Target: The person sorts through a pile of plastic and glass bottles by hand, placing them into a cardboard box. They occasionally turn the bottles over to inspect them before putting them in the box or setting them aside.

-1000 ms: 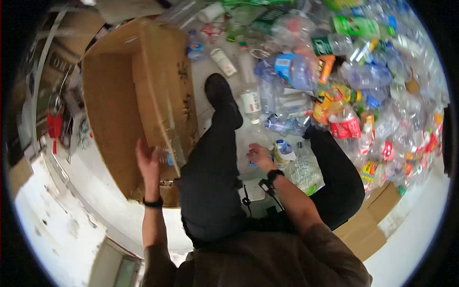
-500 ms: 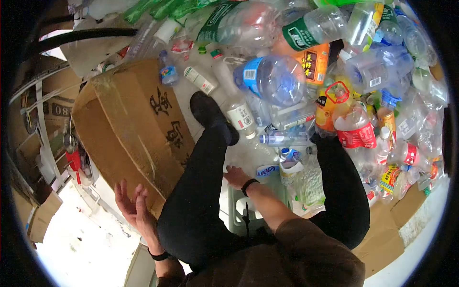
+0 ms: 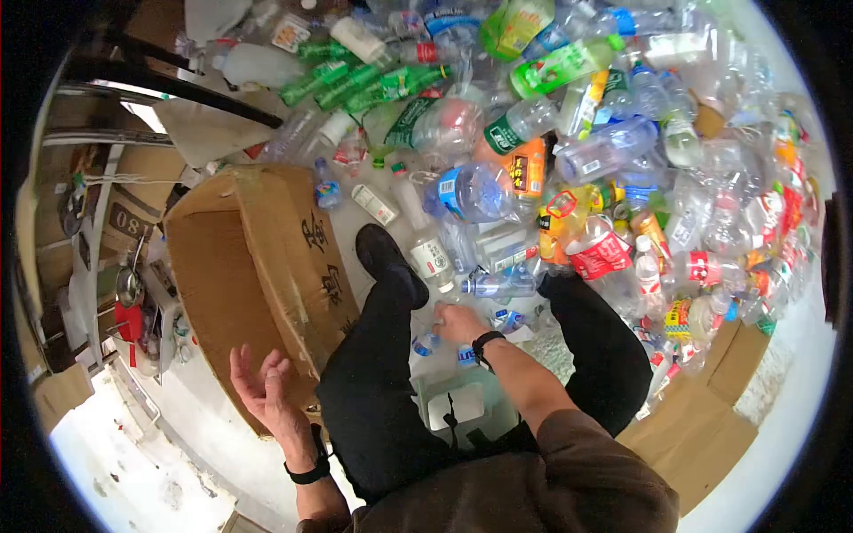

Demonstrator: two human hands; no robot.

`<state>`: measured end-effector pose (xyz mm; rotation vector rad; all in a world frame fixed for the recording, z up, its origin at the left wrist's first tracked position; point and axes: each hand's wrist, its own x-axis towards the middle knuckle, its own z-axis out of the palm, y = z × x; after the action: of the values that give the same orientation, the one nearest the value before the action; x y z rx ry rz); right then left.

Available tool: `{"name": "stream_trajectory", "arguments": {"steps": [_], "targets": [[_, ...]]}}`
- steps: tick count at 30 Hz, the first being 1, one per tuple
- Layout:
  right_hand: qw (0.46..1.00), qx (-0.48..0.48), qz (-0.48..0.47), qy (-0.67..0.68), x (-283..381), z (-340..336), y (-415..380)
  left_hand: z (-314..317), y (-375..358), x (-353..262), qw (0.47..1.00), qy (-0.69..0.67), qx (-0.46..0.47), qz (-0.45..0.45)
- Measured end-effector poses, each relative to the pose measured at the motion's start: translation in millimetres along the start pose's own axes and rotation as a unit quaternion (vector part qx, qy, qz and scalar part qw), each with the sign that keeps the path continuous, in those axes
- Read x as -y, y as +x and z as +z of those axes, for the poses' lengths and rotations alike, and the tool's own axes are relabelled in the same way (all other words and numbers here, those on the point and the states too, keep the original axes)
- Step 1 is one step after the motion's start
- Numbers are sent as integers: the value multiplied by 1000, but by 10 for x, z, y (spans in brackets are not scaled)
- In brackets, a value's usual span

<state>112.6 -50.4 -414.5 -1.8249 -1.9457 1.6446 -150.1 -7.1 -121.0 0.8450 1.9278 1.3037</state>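
My left hand (image 3: 265, 391) is raised palm up in front of the cardboard box (image 3: 298, 258), its fingers loosely bent, apart and holding nothing. Between my legs, my right hand (image 3: 458, 324) is low over the floor with its fingers curled; what they hold, if anything, cannot be made out. Just beyond it lies a clear bottle with a white label (image 3: 433, 258). A clear, bluish bottle (image 3: 502, 284) rests to its upper right. A small blue-labelled item (image 3: 425, 345) is below the fingers, and a greenish plastic stool or bin (image 3: 498, 400) is by my lap.
Plastic bottles pile up ahead and right, including a large blue-labelled bottle (image 3: 475, 192), a red-labelled bottle (image 3: 600, 256) and green bottles (image 3: 395, 86). The box opens toward the left. Flattened cardboard (image 3: 693, 435) lies at right, and a red-handled item (image 3: 129, 329) at left.
The view has tilted upward, showing more of the pile and the box's open side. My right hand has moved away from my lap, and its spread fingers have curled. My left hand stays open.
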Motion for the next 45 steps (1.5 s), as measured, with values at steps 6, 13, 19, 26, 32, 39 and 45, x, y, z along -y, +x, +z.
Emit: {"name": "stream_trajectory", "arguments": {"steps": [6, 13, 19, 26, 32, 39, 45], "targets": [[980, -90, -32, -177, 764, -1121, -596, -355, -175, -356, 992, -101, -5, 69], [901, -366, -185, 143, 2229, -2338, -2536, -289, -641, -1112, 879, 154, 244, 380], [822, -303, -344, 339, 2771, -2445, -3294, -273, -1143, -1601, 784, 221, 251, 523], [678, -363, -262, 583, 1659, -2265, -2979, -1291, -574, -1220, 861, -396, 319, 12], [429, -448, -116, 776, 680, -1920, -2645, -1610, -174, -118, 806, -492, 110, -312], [734, -262, -59, 624, 1025, -2135, -1860, -1265, 83, 825, 812, -411, 40, -413], [906, -413, -92, 20, 952, -2380, -515, -1108, 421, 1301, 884, -292, 20, -364]]}}
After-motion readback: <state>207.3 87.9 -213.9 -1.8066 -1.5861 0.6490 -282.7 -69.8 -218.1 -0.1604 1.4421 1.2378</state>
